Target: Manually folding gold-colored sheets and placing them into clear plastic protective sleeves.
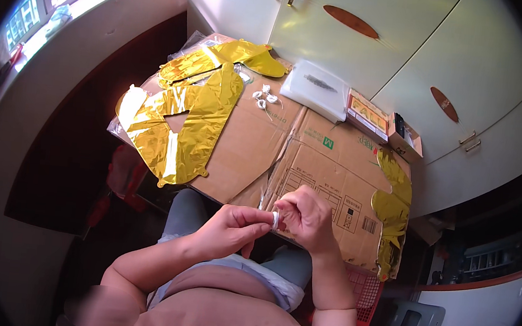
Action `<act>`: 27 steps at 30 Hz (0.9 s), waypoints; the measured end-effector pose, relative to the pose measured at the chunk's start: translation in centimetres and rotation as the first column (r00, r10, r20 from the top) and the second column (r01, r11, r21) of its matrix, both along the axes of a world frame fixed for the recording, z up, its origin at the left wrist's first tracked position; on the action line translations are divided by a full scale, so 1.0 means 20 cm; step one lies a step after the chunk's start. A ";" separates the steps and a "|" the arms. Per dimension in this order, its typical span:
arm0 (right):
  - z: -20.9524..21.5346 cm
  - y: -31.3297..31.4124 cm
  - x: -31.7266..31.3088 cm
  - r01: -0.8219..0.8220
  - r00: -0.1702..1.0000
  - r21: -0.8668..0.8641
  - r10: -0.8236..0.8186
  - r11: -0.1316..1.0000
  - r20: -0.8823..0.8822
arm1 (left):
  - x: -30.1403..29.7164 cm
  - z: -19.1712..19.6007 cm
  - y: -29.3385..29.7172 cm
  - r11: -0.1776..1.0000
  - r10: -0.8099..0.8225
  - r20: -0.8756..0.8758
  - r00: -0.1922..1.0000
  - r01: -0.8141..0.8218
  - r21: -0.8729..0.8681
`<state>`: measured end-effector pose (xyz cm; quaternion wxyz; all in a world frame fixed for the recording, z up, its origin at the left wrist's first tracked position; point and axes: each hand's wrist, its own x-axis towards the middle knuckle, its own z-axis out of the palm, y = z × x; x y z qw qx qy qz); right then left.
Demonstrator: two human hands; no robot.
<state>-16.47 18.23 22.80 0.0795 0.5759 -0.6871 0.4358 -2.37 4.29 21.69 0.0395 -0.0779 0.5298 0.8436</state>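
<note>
Both hands meet at the near edge of the cardboard sheet (311,161): left hand (229,229) and right hand (307,216) pinch a small white tape roll (275,220), seemingly peeling its end; gold foil balloons (180,124) lie at the far-left corner.

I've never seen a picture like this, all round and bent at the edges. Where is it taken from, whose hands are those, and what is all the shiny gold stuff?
There is no machine here: a person wears a wide fisheye camera on the head, looking down, which bends straight lines near the rim. The two bare hands are that person's own. The left hand and the right hand meet over the lap and pinch a small white ring-like roll, perhaps tape or ribbon; it is too small to tell. In front lies a flattened brown cardboard box serving as a work surface. On it lie uninflated gold foil balloons, another gold foil balloon at the right edge, a few small white rolls, a white plastic tray and two small cartons.
</note>
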 end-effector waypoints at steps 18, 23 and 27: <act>-0.04 0.06 0.17 0.186 0.974 -0.082 -0.195 0.979 -0.117 | 0.00 -0.19 0.00 0.893 0.034 -0.101 0.994 0.015 0.450; 0.02 0.08 -0.01 -0.092 0.937 0.028 0.077 0.995 0.341 | 0.03 -0.20 -0.04 0.929 -0.097 -0.075 0.992 0.117 0.352; -0.07 0.10 -0.04 -0.359 0.679 0.071 0.208 0.931 0.704 | 0.02 -0.20 -0.07 0.975 -0.119 -0.050 0.992 0.127 0.183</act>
